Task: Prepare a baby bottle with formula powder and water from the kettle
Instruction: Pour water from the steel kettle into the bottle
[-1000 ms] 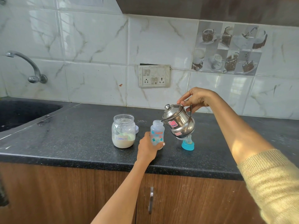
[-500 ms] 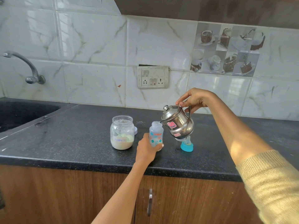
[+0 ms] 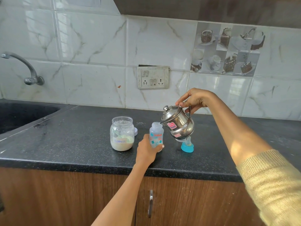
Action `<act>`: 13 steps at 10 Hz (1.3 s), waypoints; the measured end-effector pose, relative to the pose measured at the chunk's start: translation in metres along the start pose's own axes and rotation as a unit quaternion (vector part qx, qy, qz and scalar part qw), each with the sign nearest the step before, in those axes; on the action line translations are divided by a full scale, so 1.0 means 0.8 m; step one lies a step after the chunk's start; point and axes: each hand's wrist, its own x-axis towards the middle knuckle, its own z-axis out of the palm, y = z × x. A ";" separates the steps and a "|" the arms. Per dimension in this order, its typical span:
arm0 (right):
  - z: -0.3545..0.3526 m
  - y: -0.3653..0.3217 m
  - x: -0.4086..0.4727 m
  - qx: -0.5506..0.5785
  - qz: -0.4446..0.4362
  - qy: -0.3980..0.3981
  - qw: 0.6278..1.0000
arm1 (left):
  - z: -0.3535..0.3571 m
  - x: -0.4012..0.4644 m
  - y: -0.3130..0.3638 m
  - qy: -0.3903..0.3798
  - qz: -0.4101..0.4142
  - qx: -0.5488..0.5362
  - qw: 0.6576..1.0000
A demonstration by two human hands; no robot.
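Head view, jar labelled "Formula" (handwritten)

Open countertop is left clear toward the sink; passage at centre is blocked by the formula jar, baby bottle, tilted kettle and teat cap.

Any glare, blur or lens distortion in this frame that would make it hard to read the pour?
Head view: sharp at the centre, the kettle spout at the baby bottle mouth reads clearly; wide-angle bending bows the counter edge and wall tiles; window reflections glare on the tiles; a bright sun patch falls on the right forearm; any water stream is too fine to see.
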 end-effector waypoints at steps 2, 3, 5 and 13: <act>-0.001 -0.001 0.000 -0.004 0.004 0.002 1.000 | 0.000 -0.001 0.000 0.003 0.003 -0.001 1.000; -0.002 -0.002 0.001 -0.005 0.006 0.004 1.000 | 0.000 -0.001 0.000 0.002 0.002 -0.002 1.000; -0.001 0.000 0.002 -0.009 0.006 0.004 1.000 | 0.000 -0.001 0.000 0.000 0.003 -0.008 1.000; 0.000 -0.007 -0.003 -0.008 0.007 0.009 1.000 | 0.002 0.002 -0.003 0.006 0.002 -0.008 1.000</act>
